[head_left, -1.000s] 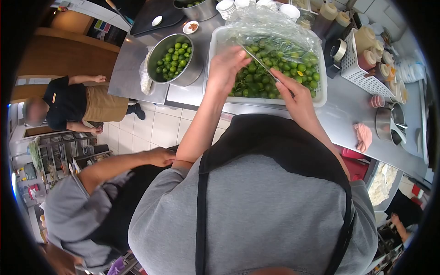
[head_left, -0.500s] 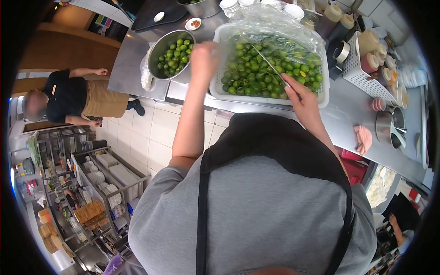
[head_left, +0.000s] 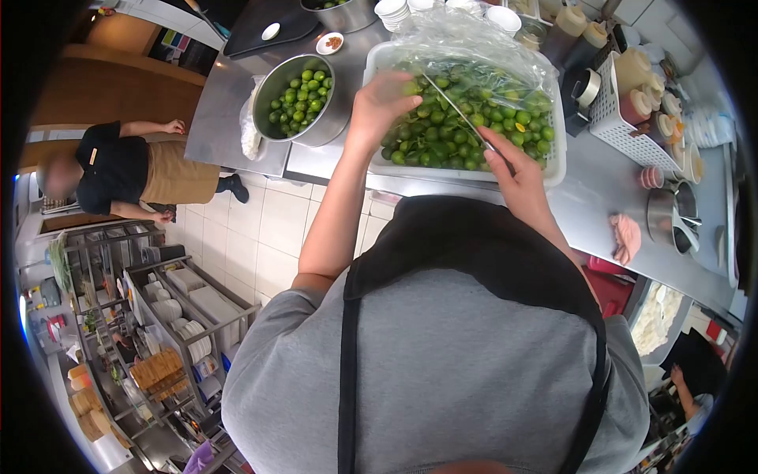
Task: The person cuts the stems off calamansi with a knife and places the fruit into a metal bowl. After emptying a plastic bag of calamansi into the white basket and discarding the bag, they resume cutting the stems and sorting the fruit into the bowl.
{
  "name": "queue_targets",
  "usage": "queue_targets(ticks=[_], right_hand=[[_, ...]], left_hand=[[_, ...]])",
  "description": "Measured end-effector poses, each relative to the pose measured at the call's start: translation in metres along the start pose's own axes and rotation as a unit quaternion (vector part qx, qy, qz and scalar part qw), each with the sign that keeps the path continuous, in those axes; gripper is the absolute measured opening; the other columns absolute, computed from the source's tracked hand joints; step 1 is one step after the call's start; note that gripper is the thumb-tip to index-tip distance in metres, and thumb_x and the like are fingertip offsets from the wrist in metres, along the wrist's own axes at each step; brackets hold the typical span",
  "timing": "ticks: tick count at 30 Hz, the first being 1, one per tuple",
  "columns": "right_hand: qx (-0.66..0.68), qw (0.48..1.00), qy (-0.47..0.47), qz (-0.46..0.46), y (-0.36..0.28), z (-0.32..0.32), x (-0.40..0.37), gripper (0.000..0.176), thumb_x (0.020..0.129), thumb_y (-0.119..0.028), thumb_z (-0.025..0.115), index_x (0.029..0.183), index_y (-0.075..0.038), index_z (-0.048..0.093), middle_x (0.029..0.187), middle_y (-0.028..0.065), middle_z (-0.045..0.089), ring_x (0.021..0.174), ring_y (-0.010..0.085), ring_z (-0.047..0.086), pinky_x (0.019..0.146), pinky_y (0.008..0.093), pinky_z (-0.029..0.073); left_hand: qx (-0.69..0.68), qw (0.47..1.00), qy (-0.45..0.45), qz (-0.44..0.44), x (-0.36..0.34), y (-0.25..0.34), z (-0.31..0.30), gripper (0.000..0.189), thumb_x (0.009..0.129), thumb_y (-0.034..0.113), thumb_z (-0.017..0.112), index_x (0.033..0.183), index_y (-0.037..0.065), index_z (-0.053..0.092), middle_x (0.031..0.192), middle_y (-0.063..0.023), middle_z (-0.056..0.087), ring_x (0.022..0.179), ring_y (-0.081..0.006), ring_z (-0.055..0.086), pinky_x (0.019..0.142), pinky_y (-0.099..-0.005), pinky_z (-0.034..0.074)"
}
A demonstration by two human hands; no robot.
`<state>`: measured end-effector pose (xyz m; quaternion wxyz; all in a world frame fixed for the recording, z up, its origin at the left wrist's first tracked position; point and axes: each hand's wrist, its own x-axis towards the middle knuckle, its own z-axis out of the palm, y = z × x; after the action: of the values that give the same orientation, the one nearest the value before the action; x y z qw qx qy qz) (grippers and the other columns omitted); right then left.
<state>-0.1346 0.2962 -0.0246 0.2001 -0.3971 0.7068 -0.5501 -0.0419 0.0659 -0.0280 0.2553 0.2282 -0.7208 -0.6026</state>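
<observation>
My right hand (head_left: 517,167) grips a knife (head_left: 456,108) by its dark handle, the long thin blade slanting up and left over green limes (head_left: 458,130). These small round fruits fill a white plastic basket (head_left: 557,162), with a few leaves among them. Over the basket's left side, my left hand (head_left: 383,109) is open, thumb and fingers apart and somewhat blurred. I see nothing held in it. To its left stands a steel pot (head_left: 330,118) with more limes (head_left: 300,101) inside. Clear plastic wrap (head_left: 482,47) covers the back of the basket.
A small white dish (head_left: 330,43) with reddish bits lies behind the pot. At the right are a white crate (head_left: 616,118) of sauce bottles, a pink cloth (head_left: 625,238) and a metal container (head_left: 665,213). Another person (head_left: 118,166) stands beyond the counter's left end.
My left hand has moved right, from the pot's rim to over the basket, and its fingers have spread. My right hand and the knife have shifted only slightly.
</observation>
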Motion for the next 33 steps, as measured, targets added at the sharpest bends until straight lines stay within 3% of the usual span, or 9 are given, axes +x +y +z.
queue_targets(ticks=[4, 10, 16, 20, 23, 25, 26, 30, 33], right_hand=[[0.000, 1.000, -0.008, -0.013, -0.001, 0.002, 0.001, 0.031, 0.089, -0.016, 0.051, 0.119, -0.009, 0.053, 0.105, 0.0116, 0.062, 0.084, 0.0168, 0.059, 0.071, 0.0252, 0.045], [-0.002, 1.000, -0.016, -0.005, 0.006, 0.004, -0.001, 0.031, 0.089, -0.016, 0.052, 0.119, -0.009, 0.054, 0.107, 0.0129, 0.061, 0.087, 0.0184, 0.060, 0.073, 0.0263, 0.046], [-0.010, 0.999, -0.003, -0.037, 0.006, 0.006, -0.001, 0.030, 0.088, -0.016, 0.052, 0.118, -0.010, 0.055, 0.103, 0.0136, 0.062, 0.084, 0.0209, 0.060, 0.073, 0.0287, 0.046], [-0.064, 0.997, 0.016, -0.042, 0.005, 0.004, 0.001, 0.031, 0.088, -0.016, 0.053, 0.118, -0.012, 0.055, 0.091, 0.0133, 0.062, 0.073, 0.0215, 0.058, 0.067, 0.0296, 0.045], [-0.090, 0.994, 0.041, -0.047, 0.001, 0.004, 0.006, 0.030, 0.087, -0.016, 0.053, 0.117, -0.012, 0.056, 0.085, 0.0128, 0.062, 0.068, 0.0211, 0.056, 0.065, 0.0291, 0.044], [-0.090, 0.994, 0.051, -0.030, 0.003, 0.003, 0.011, 0.030, 0.087, -0.015, 0.053, 0.117, -0.012, 0.056, 0.083, 0.0127, 0.061, 0.068, 0.0205, 0.056, 0.065, 0.0286, 0.044], [-0.082, 0.994, 0.065, -0.031, 0.006, 0.000, 0.015, 0.030, 0.087, -0.015, 0.053, 0.117, -0.012, 0.056, 0.084, 0.0124, 0.061, 0.068, 0.0199, 0.056, 0.065, 0.0283, 0.044], [-0.029, 0.997, 0.056, -0.037, 0.004, -0.005, 0.011, 0.030, 0.088, -0.016, 0.053, 0.117, -0.010, 0.056, 0.094, 0.0126, 0.063, 0.074, 0.0193, 0.058, 0.069, 0.0273, 0.044], [-0.009, 0.999, 0.026, -0.031, 0.002, -0.002, 0.001, 0.030, 0.088, -0.015, 0.052, 0.117, -0.010, 0.056, 0.100, 0.0137, 0.063, 0.079, 0.0204, 0.059, 0.072, 0.0273, 0.045]], left_hand=[[-0.158, 0.985, 0.013, -0.059, -0.007, 0.007, 0.007, 0.028, 0.076, -0.002, 0.063, 0.103, -0.001, 0.056, 0.089, -0.0043, 0.059, 0.080, -0.0138, 0.059, 0.076, -0.0276, 0.049], [-0.266, 0.963, 0.022, -0.034, -0.009, 0.002, 0.013, 0.022, 0.081, 0.001, 0.060, 0.102, -0.001, 0.054, 0.090, -0.0072, 0.060, 0.086, -0.0172, 0.060, 0.084, -0.0355, 0.049], [-0.273, 0.960, 0.032, -0.049, -0.013, 0.012, 0.019, 0.018, 0.081, 0.002, 0.060, 0.099, 0.001, 0.055, 0.093, -0.0089, 0.061, 0.087, -0.0166, 0.060, 0.084, -0.0353, 0.049], [-0.267, 0.962, 0.047, -0.035, -0.012, 0.007, 0.027, 0.019, 0.080, 0.001, 0.061, 0.098, 0.000, 0.055, 0.091, -0.0077, 0.062, 0.084, -0.0148, 0.060, 0.080, -0.0311, 0.049], [-0.178, 0.983, 0.033, -0.003, -0.017, -0.002, 0.038, 0.022, 0.078, 0.000, 0.062, 0.100, 0.002, 0.056, 0.089, -0.0063, 0.063, 0.080, -0.0133, 0.060, 0.074, -0.0268, 0.049], [-0.140, 0.987, -0.060, -0.053, -0.031, 0.011, 0.053, 0.026, 0.077, -0.001, 0.063, 0.101, 0.006, 0.057, 0.088, -0.0056, 0.063, 0.075, -0.0124, 0.060, 0.069, -0.0245, 0.048], [-0.125, 0.990, -0.058, -0.036, -0.033, 0.009, 0.059, 0.027, 0.077, -0.002, 0.062, 0.102, 0.008, 0.057, 0.087, -0.0051, 0.063, 0.074, -0.0139, 0.061, 0.067, -0.0255, 0.050], [-0.246, 0.965, 0.012, -0.085, -0.020, 0.007, 0.041, 0.030, 0.075, 0.002, 0.066, 0.103, -0.005, 0.054, 0.102, -0.0147, 0.056, 0.087, -0.0218, 0.060, 0.078, -0.0294, 0.050], [-0.225, 0.973, 0.001, -0.057, -0.017, 0.009, 0.027, 0.029, 0.079, -0.003, 0.059, 0.108, 0.000, 0.055, 0.098, -0.0099, 0.061, 0.092, -0.0201, 0.059, 0.083, -0.0327, 0.049]])
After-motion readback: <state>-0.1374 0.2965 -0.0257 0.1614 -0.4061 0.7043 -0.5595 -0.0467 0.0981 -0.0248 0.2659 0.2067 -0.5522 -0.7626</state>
